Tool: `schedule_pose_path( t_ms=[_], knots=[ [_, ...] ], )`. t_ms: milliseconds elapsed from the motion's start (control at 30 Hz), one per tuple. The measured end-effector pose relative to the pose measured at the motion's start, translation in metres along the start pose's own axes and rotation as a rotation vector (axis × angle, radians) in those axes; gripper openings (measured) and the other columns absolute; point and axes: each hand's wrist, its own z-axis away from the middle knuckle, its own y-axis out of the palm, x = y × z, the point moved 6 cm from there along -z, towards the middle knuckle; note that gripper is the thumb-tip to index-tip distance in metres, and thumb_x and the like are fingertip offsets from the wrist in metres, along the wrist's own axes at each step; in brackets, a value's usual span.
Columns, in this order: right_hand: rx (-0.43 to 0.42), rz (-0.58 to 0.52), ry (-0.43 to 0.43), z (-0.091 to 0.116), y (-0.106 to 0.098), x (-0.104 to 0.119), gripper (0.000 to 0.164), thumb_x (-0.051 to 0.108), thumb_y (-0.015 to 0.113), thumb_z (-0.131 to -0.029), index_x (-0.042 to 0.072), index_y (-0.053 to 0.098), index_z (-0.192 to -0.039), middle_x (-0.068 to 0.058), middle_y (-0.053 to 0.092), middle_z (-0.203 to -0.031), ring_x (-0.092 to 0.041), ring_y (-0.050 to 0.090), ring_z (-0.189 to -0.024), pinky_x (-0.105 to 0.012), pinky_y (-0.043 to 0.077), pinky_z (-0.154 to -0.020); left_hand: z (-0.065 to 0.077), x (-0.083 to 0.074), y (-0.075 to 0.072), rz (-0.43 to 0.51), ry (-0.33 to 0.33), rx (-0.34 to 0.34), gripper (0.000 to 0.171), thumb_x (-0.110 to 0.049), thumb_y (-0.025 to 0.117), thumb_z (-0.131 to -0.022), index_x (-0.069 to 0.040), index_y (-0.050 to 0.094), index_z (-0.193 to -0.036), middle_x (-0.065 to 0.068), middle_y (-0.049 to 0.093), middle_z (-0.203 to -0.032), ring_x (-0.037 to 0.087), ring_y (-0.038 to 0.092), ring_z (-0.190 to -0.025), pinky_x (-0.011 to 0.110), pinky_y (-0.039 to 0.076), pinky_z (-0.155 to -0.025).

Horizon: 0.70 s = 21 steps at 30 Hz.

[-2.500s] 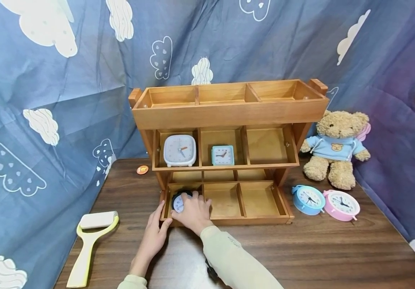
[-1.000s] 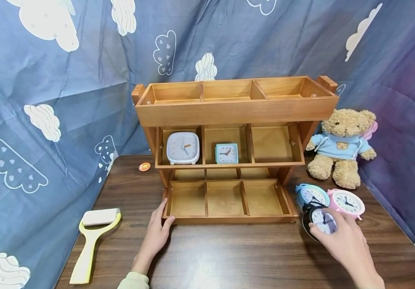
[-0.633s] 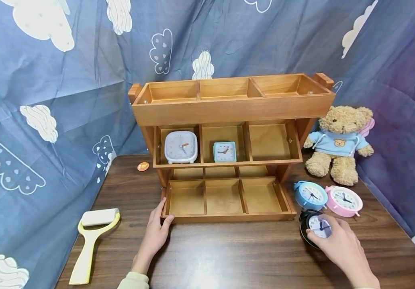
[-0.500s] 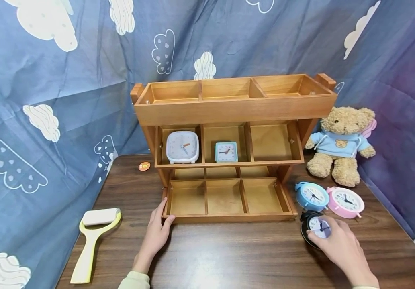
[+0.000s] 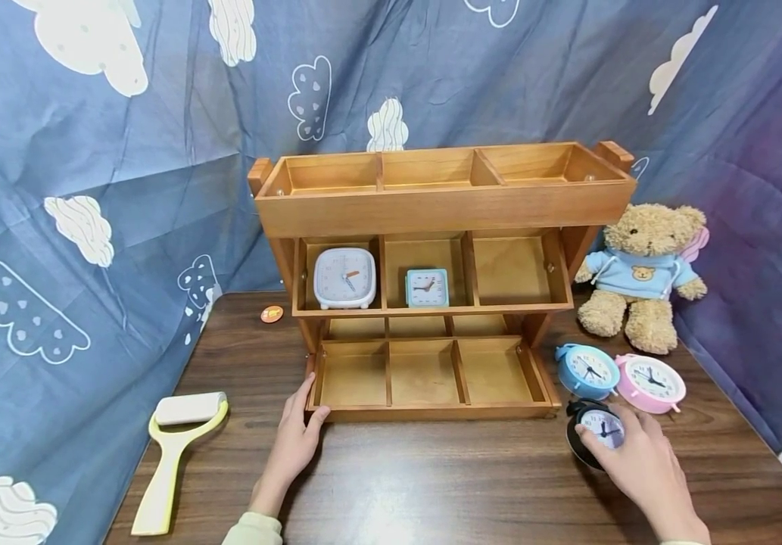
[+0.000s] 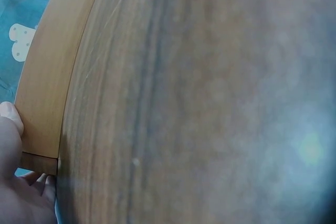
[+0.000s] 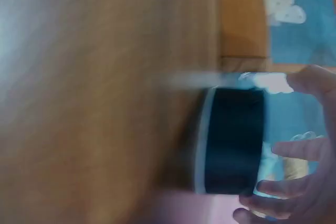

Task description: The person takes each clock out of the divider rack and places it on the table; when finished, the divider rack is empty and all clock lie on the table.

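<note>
- Right hand [image 5: 643, 458]: thumb [image 7: 310, 80] and fingers [image 7: 286, 187] are spread in a loose arch about the black clock [image 5: 603, 426]. In the right wrist view the thumb and uppermost finger stand apart from it; whether the lower fingertips touch cannot be told.
- Black clock: lies within this arch, dial upward, apparently resting on the table [image 5: 445, 484], at about four o'clock from the middle of the rack [image 5: 445, 210].
- Handling (judged): light and stiff, its smooth casing probably slightly slippery, the dial cover likely the fragile part. The best hold is on the side wall [image 7: 233, 140], thumb at nine o'clock opposing fingers at three, with no pressure on the dial.
- Left hand [image 5: 297, 439]: fingers nearly straight, laid about the rack's seven o'clock corner; it carries nothing.
- Surroundings of the black clock: blue clock [image 5: 590, 369] just beside, at twelve o'clock; pink clock [image 5: 649, 381] near, between one and two; teddy bear [image 5: 643, 274] farther off, toward one.
- Rack, middle tier: white clock [image 5: 344, 278] in the nine o'clock compartment, teal clock [image 5: 427, 288] in the central one.
- Outermost, toward nine o'clock: lint roller [image 5: 169, 458].
</note>
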Motion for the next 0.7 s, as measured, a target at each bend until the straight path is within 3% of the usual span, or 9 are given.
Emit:
schedule_pose_path(
  t_ms=[167, 333, 500, 700],
  knots=[
    [-0.189, -0.089, -0.102, -0.010, -0.028, 0.051, 0.047, 0.035, 0.073, -0.087, -0.001, 0.063, -0.116, -0.030, 0.055, -0.118, -0.053, 0.051, -0.106, -0.066, 0.039, -0.080, -0.001, 0.001, -0.002, 0.009, -0.009, 0.001, 0.062, -0.029, 0.057, -0.102, -0.019, 0.030, -0.157, 0.023, 0.037, -0.150, 0.044, 0.037, -0.138, 0.065, 0.034, -0.106],
    [-0.325, -0.231, -0.367, -0.027, -0.051, 0.122, 0.037, 0.017, 0.076, -0.082, -0.002, 0.067, -0.113, -0.025, 0.059, -0.120, -0.044, 0.051, -0.113, -0.058, 0.038, -0.091, -0.001, 0.002, -0.003, 0.013, -0.035, 0.020, 0.064, -0.030, 0.057, -0.101, -0.021, 0.028, -0.158, 0.022, 0.035, -0.152, 0.043, 0.035, -0.140, 0.064, 0.033, -0.108],
    [-0.318, -0.315, -0.617, -0.054, -0.055, 0.180, 0.034, 0.009, 0.074, -0.082, 0.001, 0.068, -0.114, -0.019, 0.060, -0.127, -0.039, 0.054, -0.117, -0.053, 0.039, -0.096, -0.002, 0.002, -0.002, 0.014, -0.042, 0.025, 0.064, -0.027, 0.058, -0.101, -0.021, 0.029, -0.157, 0.022, 0.035, -0.152, 0.042, 0.035, -0.140, 0.063, 0.032, -0.109],
    [-0.215, -0.331, -0.725, -0.091, -0.045, 0.226, 0.029, 0.013, 0.069, -0.089, 0.003, 0.067, -0.116, -0.015, 0.060, -0.132, -0.035, 0.052, -0.123, -0.057, 0.036, -0.099, -0.001, 0.003, 0.000, 0.006, -0.036, 0.024, 0.063, -0.031, 0.057, -0.101, -0.022, 0.029, -0.157, 0.021, 0.036, -0.152, 0.042, 0.036, -0.139, 0.063, 0.033, -0.108]
  ],
)
